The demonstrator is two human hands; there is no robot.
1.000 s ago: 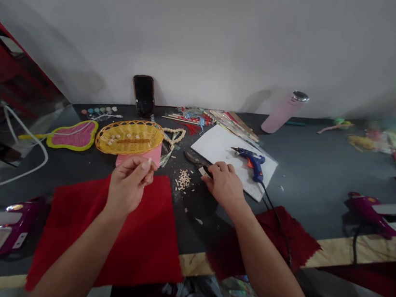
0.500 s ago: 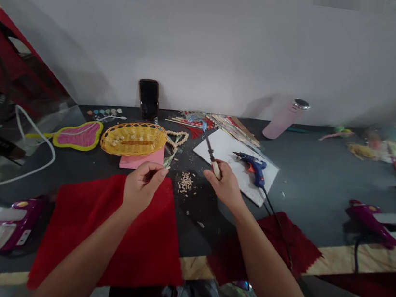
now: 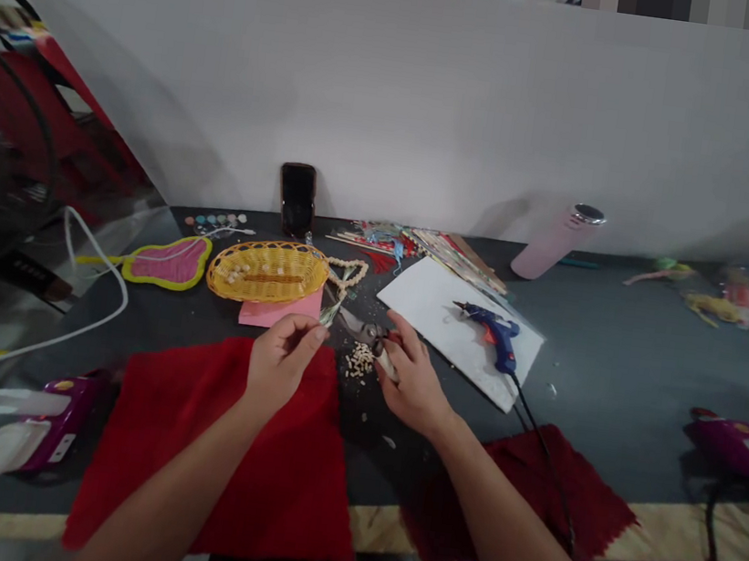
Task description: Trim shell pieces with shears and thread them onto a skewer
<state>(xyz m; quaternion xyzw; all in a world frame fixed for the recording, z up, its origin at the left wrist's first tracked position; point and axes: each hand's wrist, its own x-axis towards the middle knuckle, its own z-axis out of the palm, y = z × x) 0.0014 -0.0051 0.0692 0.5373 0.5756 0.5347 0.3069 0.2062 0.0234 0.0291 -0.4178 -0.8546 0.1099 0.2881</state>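
Above the upper edge of the red cloth (image 3: pixel 220 453), my left hand (image 3: pixel 282 360) is closed in a pinch. A small pale tip shows at its fingertips, too small to name. My right hand (image 3: pixel 413 382) grips a pair of pruning shears (image 3: pixel 360 326) by the handles, with the blades pointing left towards my left fingertips. Just below the shears lies a small heap of short pale pieces (image 3: pixel 358 361) on the dark table. Behind my left hand, a yellow wicker basket (image 3: pixel 268 276) with several pale pieces in it rests on a pink block (image 3: pixel 277 312).
A blue glue gun (image 3: pixel 492 328) lies on a white board (image 3: pixel 421 287), its cord running to the front edge. A pink bottle (image 3: pixel 555 244) and a phone (image 3: pixel 297 199) stand near the partition. Purple devices sit at left (image 3: pixel 57 414) and right (image 3: pixel 742 449). A beaded string (image 3: pixel 354 273) lies beside the basket.
My right hand has brought the shears down and left, turning the blades towards my left hand, and they now appear spread. The whole view has shifted slightly; my left hand keeps its pinch.
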